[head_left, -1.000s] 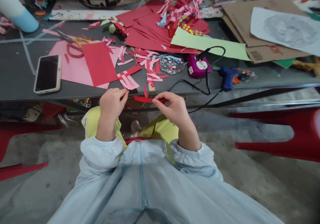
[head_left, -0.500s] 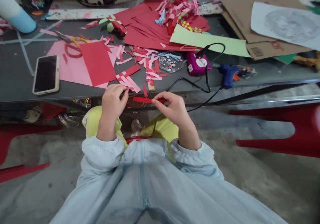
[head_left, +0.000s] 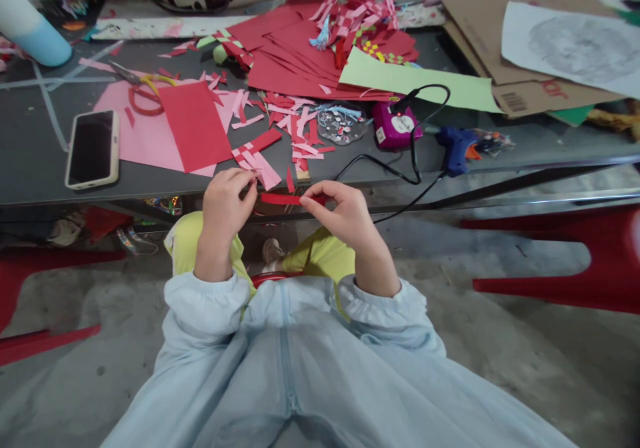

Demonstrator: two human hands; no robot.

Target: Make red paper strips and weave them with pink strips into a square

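Note:
My left hand (head_left: 226, 203) is closed in a pinch at the table's front edge. Its fingertips meet the lower left side of a small woven piece of pink and red paper strips (head_left: 260, 152), whose loose pink ends point toward me. Between thumb and forefinger, my right hand (head_left: 341, 211) grips a narrow red paper strip (head_left: 280, 199). That strip's free end points left, toward my left hand, without touching it. Part of the strip is hidden behind my right fingers. Cut pink and red scraps (head_left: 300, 128) lie just beyond both hands.
A phone (head_left: 93, 149), scissors (head_left: 147, 95) and a red sheet (head_left: 196, 127) lie to the left. On the right are a purple power adapter (head_left: 395, 128), its black cable (head_left: 375, 159) and a blue glue gun (head_left: 454, 149). Red stools (head_left: 575, 255) stand on both sides.
The red strip and my right hand have shifted slightly left, toward my left hand. The loose pink ends of the woven piece sit closer together. My left hand has barely moved.

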